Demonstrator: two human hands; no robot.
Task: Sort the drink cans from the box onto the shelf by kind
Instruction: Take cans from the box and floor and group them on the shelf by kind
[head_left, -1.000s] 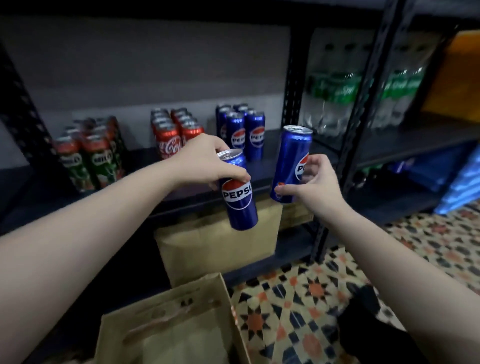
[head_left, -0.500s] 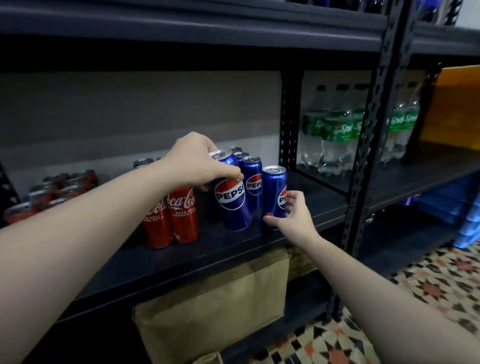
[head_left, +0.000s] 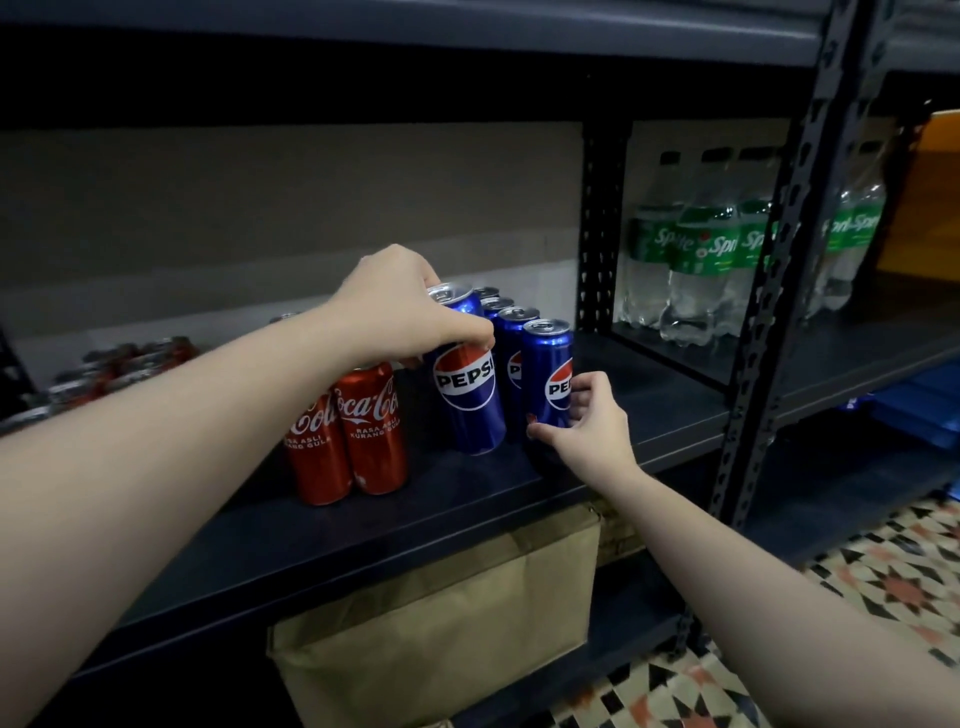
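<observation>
Two blue Pepsi cans stand at the front of the Pepsi rows on the dark shelf (head_left: 519, 499). My left hand (head_left: 400, 306) grips the left Pepsi can (head_left: 467, 400) from above, round its rim. My right hand (head_left: 587, 421) holds the right Pepsi can (head_left: 545, 374) low down, thumb at its base and fingers on its right side. Several more Pepsi cans (head_left: 498, 304) line up behind them. Two red Coca-Cola cans (head_left: 369, 431) stand just to the left, partly hidden by my left forearm.
Dim cans (head_left: 119, 364) stand at the shelf's far left. Sprite bottles (head_left: 696, 260) fill the neighbouring bay beyond the perforated upright (head_left: 597, 234). A black post (head_left: 769, 364) rises at the right. A brown cardboard box (head_left: 441, 623) sits below, by the patterned floor (head_left: 883, 587).
Both hands carried their Pepsi cans from mid-air onto the shelf and set them down in front of the Pepsi rows. The view has moved up and closer to the shelf.
</observation>
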